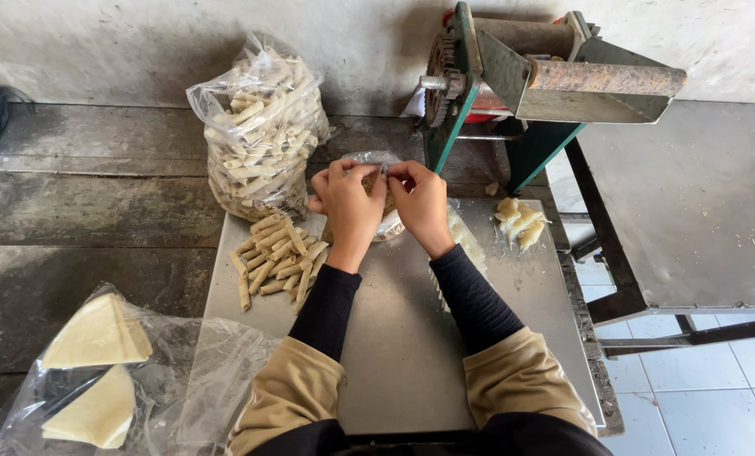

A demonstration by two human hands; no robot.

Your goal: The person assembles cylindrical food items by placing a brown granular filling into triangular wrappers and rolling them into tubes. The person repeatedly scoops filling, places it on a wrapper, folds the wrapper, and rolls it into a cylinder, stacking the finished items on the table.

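My left hand point(348, 207) and my right hand point(421, 203) meet over the far middle of a steel tray point(394, 338). Their fingertips pinch a small pale pastry wrapper point(383, 171) together. Under the hands sits a clear bowl with brownish filling point(377, 190), mostly hidden. A pile of several thin rolled pastry sticks point(276, 257) lies on the tray just left of my left hand. A stack of pale wrappers point(466, 241) shows beside my right wrist.
A clear bag full of rolled sticks point(263, 127) stands behind the pile. A plastic bag holding triangular wrapper stacks point(99, 371) lies at the lower left. A green metal roller machine point(521, 76) stands at the back right, with pastry scraps point(519, 221) below it.
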